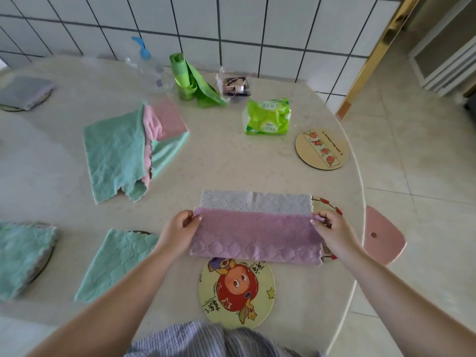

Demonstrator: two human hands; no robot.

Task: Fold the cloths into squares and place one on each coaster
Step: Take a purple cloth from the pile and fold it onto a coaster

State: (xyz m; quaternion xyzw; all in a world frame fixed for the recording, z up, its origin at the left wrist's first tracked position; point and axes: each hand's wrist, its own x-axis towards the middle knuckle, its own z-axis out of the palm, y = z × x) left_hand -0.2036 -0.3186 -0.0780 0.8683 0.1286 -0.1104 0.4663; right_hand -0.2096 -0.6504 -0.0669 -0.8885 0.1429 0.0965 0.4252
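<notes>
**Tiled Corner, Pale Round Table**

A pale speckled tabletop (231,163) curves toward a white tiled wall (231,27) with dark grout. Beside its right edge stands a pink stool (383,235) on light floor tiles (417,176), near a gold-trimmed doorframe (373,55).

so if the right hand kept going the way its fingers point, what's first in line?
The right hand points leftward, pinching the folded purple quilted cloth. Straight on, it would slide over that cloth and first meet the left hand pinching the opposite corner.

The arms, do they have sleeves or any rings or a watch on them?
No sleeves show: both forearms are bare up to the picture's edge. The left hand and right hand show no rings, watch or gloves. Near the body is a striped blue-grey garment.
</notes>
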